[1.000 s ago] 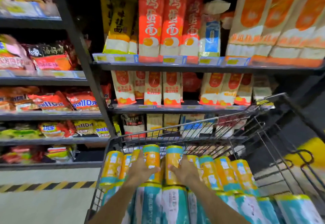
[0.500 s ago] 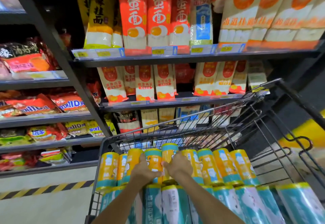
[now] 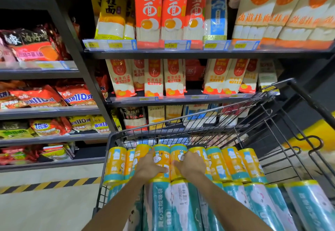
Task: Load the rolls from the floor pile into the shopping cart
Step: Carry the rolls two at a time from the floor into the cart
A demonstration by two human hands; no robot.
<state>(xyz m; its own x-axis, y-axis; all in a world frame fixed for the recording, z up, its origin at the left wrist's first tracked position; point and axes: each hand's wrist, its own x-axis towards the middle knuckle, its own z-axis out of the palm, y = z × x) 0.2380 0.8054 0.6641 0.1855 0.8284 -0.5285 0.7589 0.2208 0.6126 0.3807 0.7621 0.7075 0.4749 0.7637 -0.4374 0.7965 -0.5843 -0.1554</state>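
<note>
Seating yellow rolls (image 3: 161,158) lower into shopping cart (image 3: 116,137) row than before; gripping one each, left hand (image 3: 149,166), right hand (image 3: 193,165); release due.

Dark metal shelving (image 3: 181,54) of noodle packets (image 3: 148,11); pale floor (image 3: 45,212), hazard-striped.

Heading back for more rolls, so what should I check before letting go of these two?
1. Left hand grip on yellow roll: ok, thumb curled over it.
2. Right hand grip on neighbouring roll: ok.
3. Both rolls level with the yellow row: ok.
4. Cart wall backing the row: ok.
5. Floor pile remaining: cannot tell, out of view.
</note>
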